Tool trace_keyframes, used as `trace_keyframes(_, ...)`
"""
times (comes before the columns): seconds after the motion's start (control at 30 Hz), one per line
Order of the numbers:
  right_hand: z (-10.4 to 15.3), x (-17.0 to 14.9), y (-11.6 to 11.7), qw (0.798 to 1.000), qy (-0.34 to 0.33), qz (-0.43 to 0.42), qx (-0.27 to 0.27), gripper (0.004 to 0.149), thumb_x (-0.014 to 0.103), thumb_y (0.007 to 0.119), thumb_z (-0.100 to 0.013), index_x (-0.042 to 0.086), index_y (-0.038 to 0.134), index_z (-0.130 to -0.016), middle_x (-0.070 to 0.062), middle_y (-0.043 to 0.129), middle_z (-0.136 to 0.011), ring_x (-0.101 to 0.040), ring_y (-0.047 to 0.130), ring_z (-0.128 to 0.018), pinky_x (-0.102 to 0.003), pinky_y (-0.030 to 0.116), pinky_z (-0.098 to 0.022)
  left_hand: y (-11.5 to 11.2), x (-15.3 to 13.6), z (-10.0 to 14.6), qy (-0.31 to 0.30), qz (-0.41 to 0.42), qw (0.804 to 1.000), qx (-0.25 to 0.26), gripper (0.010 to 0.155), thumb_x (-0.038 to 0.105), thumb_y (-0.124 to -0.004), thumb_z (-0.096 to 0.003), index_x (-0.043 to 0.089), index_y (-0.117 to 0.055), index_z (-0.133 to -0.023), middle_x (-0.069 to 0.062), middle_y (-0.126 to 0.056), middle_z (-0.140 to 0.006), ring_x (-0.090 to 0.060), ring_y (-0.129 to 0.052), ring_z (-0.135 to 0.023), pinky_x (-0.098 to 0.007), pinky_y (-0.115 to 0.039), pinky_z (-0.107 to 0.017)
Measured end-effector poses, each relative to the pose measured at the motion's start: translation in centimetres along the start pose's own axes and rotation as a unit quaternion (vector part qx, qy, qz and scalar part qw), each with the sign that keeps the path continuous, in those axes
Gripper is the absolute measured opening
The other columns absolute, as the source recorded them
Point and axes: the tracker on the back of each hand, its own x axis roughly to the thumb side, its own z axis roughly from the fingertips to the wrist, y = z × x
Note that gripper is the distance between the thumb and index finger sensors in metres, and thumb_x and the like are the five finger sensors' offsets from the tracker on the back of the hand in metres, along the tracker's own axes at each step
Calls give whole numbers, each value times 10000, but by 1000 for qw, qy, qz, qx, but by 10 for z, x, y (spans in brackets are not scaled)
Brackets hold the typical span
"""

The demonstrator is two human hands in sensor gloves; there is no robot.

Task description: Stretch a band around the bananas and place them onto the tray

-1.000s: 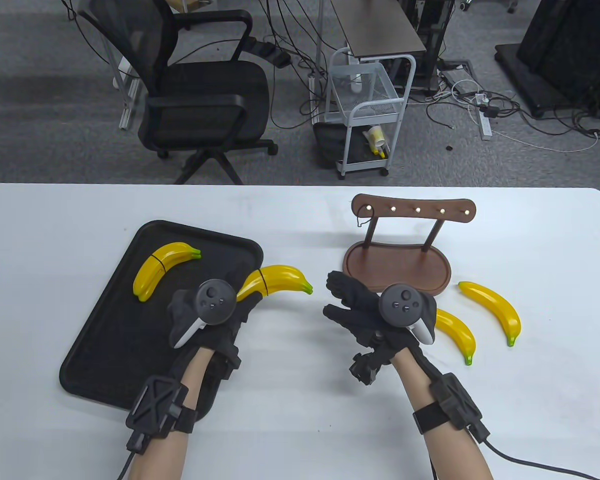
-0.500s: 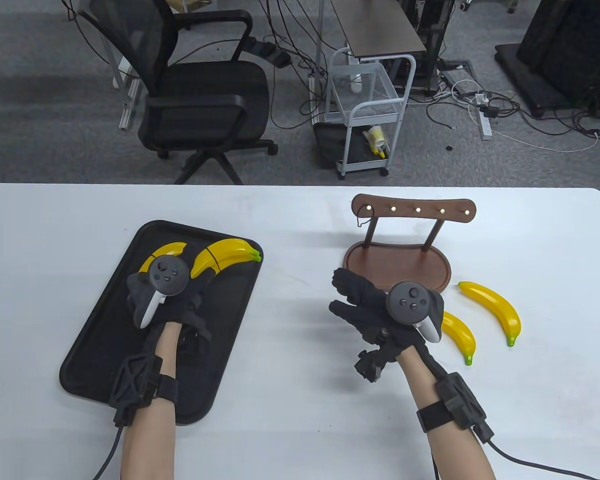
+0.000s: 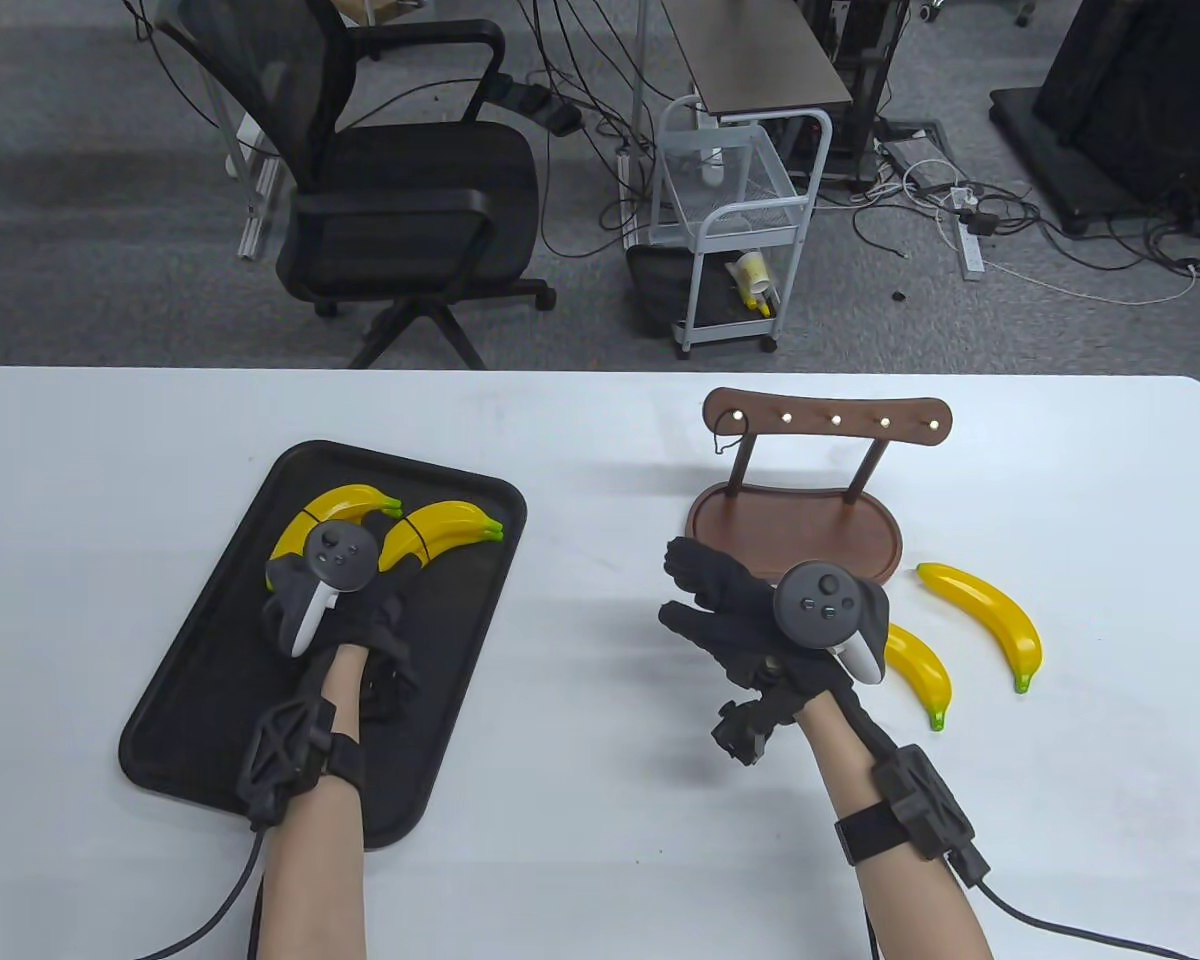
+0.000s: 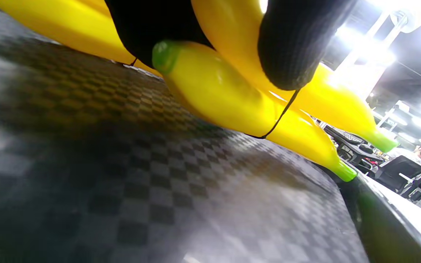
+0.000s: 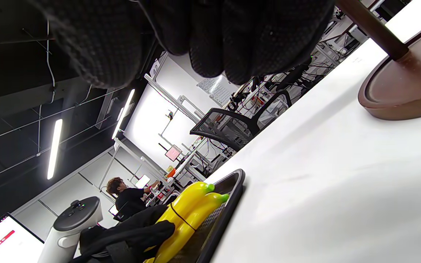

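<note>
A black tray (image 3: 195, 700) lies on the left of the white table. On it, one yellow banana pair (image 3: 340, 500) with a thin black band rests at the far end. Just right of it, my left hand (image 3: 385, 585) grips a second banded pair (image 3: 440, 525) by its near end, low over the tray floor (image 4: 159, 204). The left wrist view shows my fingertips (image 4: 291, 47) on these bananas (image 4: 217, 91) and the band (image 4: 280, 117) around them. My right hand (image 3: 705, 600) hovers mid-table, fingers relaxed, holding nothing. Two loose bananas (image 3: 990, 615) (image 3: 920, 665) lie to its right.
A brown wooden peg stand (image 3: 795, 520) sits behind my right hand, with a thin dark band (image 3: 725, 435) hanging from its left peg. Beyond the table's far edge are an office chair (image 3: 400, 200) and a white cart (image 3: 735, 230).
My left hand carried the banded pair leftwards from the table onto the tray and lowered it beside the first pair. My right hand drifted slightly right.
</note>
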Motion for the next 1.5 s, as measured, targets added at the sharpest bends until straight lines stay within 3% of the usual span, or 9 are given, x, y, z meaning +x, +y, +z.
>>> trace_keyframes(0.47, 0, -1, -1, 1000, 1, -4, 2, 701, 420, 795, -537, 99, 535, -1104, -176, 665, -1084, -426, 754, -932, -530, 723, -624, -4, -2, 2, -7, 15, 1000, -4, 660, 431, -804, -587, 235, -492, -1134, -26, -681, -1157, -337, -796, -1020, -517, -656, -778)
trace_keyframes(0.8, 1, -3, -3, 1000, 4, -4, -3, 715, 426, 792, -537, 97, 519, -1111, -180, 648, -1094, -435, 739, -942, -545, 715, -624, 20, 10, 21, -33, 25, 999, 25, 658, 466, -759, -602, 242, -465, -1147, -41, -581, -1215, -374, -662, -1104, -546, -570, -810)
trace_keyframes(1.2, 2, -8, -10, 1000, 12, 0, -13, 714, 428, 787, -540, 97, 517, -1113, -183, 641, -1099, -449, 722, -950, -556, 706, -628, 61, 49, 64, -141, 86, 985, 51, 648, 474, -744, -609, 243, -471, -1150, -40, -584, -1219, -372, -664, -1109, -548, -569, -810)
trace_keyframes(1.5, 3, -9, -16, 1000, 13, -16, -23, 707, 442, 766, -549, 99, 516, -1113, -192, 636, -1101, -467, 721, -948, -571, 701, -632, 49, 86, 89, -218, 117, 968, 28, 640, 483, -729, -615, 243, -475, -1151, -44, -572, -1225, -372, -657, -1112, -533, -561, -817)
